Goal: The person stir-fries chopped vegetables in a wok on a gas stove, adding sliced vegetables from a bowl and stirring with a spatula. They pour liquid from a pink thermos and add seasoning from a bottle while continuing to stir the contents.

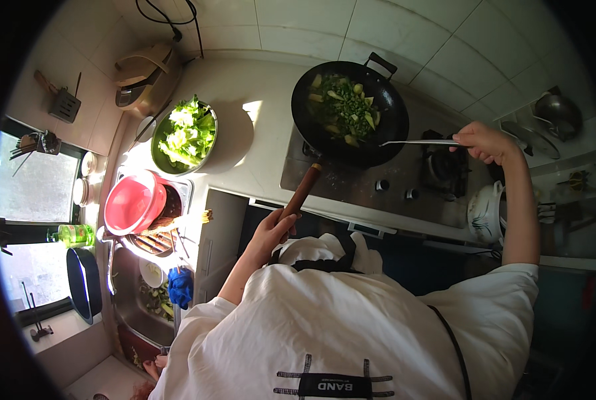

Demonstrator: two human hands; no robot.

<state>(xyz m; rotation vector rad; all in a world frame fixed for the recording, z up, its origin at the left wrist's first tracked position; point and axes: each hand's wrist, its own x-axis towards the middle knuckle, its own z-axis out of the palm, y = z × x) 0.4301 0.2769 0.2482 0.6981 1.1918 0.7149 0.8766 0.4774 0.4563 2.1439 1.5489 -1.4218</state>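
Note:
A black wok [393, 107] sits on the gas stove and holds chopped greens with pale vegetable pieces [348, 105]. My left hand [273, 232] is closed around the wok's wooden handle [303, 190]. In my right hand [482, 142] is a long metal cooking utensil [423, 143], held by its dark grip end. Its far end reaches over the wok's right rim and touches or nears the food; its tip is hard to make out. To the left of the wok, a metal bowl [213, 155] heaped with lettuce leaves [185, 132] rests on the counter.
The stove [348, 177] has a second burner [443, 165] at right, beside a white enamel pot [482, 212]. Leftward are a rice cooker [150, 80], red basins [133, 202], a sink [133, 312] with vegetable scraps and a blue cloth [180, 287]. Another person's hand [153, 367] shows at lower left.

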